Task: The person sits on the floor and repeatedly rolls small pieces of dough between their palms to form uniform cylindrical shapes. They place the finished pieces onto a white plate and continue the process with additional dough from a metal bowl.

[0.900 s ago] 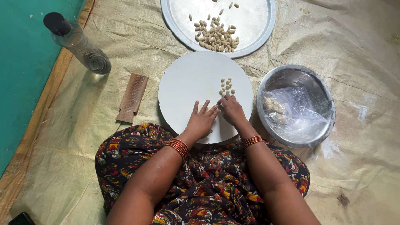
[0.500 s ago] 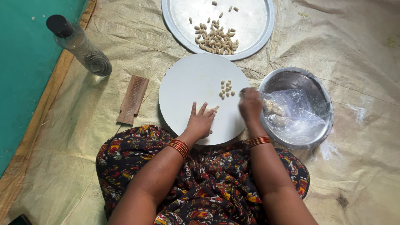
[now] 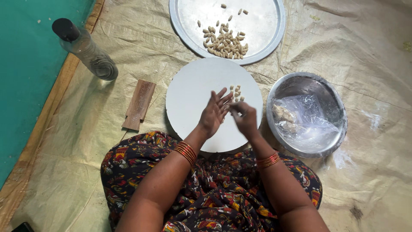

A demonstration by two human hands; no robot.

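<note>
Our left hand (image 3: pixel 213 113) and right hand (image 3: pixel 244 118) meet palm to palm above the white round board (image 3: pixel 189 92). Whether the fingers grip dough we cannot tell. We should roll lightly, keeping above the small pieces (image 3: pixel 236 92).

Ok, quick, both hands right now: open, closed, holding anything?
Left hand: open, fingers spread over the round white board, holding nothing visible.
Right hand: fingers curled close to the left palm; motion blur, grip cannot be told.

The round white board (image 3: pixel 193 99) looks smooth and matt. The big tray (image 3: pixel 262 30) and the bowl (image 3: pixel 319 88) are shiny metal. A thin, clear plastic bag (image 3: pixel 309 120) is crinkly and glossy. The small block (image 3: pixel 138 104) is rough brown wood. The floor sheet (image 3: pixel 365 51) is woven and wrinkled.
</note>
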